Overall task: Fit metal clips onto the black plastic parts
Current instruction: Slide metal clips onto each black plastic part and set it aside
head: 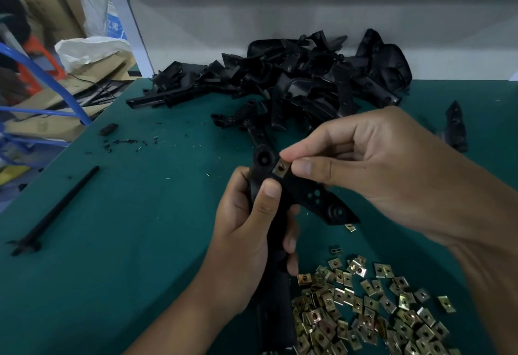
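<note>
Surface: green-matted workbench, white wall panel behind; clutter and blue tubing seen off the left edge.
Held part: long black plastic bracket with round bosses and small holes, raised off the mat in front of the camera, likely so its edge can be reached from the side.
Left hand: left hand wrapped round the bracket's lower stem, thumb laid up the front; judged a bracing grip so the part is kept steady against a push.
Right hand: right hand curled, thumb and forefinger pinched on a small brass-coloured metal clip with a centre hole.
Clip position: touching the bracket edge just beside the upper round boss; whether fully seated cannot be told.
Clip supply: loose heap of brass-coloured clips spread on the mat near the right wrist, presumably kept within easy reach.
Part stock: pile of black plastic parts stacked at the back of the mat, well apart from the clips.
Stray items: thin black rod lying at left; black plastic crumbs scattered nearby.
Stage: clip being fitted, judged not yet finished.
</note>
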Demonstrator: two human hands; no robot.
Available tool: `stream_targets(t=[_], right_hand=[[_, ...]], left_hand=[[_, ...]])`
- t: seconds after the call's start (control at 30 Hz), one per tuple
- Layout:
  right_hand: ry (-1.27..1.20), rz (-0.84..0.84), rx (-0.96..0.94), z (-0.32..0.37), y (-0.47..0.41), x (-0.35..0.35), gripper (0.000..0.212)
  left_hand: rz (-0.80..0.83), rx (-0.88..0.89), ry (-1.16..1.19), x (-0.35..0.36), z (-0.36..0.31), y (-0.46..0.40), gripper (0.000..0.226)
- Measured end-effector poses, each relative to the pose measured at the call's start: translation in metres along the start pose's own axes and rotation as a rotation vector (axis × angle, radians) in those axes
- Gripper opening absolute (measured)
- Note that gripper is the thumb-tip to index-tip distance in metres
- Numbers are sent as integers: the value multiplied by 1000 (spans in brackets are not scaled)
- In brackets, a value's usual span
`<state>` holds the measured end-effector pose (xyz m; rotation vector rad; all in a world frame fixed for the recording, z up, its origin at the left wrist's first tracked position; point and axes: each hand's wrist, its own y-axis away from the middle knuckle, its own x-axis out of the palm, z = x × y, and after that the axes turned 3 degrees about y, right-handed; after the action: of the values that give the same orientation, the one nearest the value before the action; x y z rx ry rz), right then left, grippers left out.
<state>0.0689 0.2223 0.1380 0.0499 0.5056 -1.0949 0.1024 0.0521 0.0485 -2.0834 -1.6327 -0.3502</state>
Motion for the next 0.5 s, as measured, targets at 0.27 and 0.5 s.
stream_targets(t=[0.27, 0.5], right_hand=[[54, 138, 123, -4, 2, -19, 33], [842, 705, 590, -13, 10, 5, 46]], left_hand=[[-65, 24, 13, 0, -4, -3, 43], [-188, 60, 2, -4, -9, -8, 53]])
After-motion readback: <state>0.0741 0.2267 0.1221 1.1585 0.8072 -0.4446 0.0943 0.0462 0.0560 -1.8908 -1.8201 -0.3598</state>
